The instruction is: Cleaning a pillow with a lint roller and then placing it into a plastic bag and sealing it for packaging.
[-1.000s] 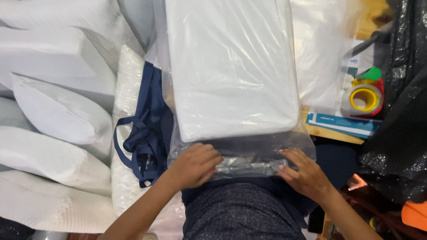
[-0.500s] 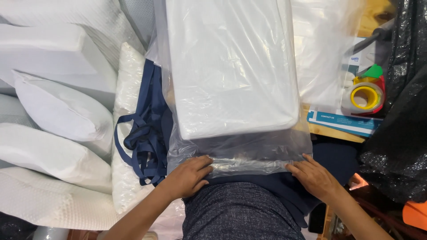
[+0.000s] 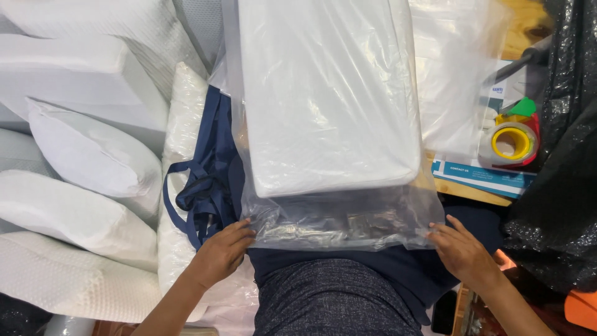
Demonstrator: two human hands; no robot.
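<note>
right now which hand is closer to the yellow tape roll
Right. The right hand rests on the lower right corner of the clear plastic bag, just below and left of the tape roll. The left hand is at the bag's opposite corner, much farther away.
</note>
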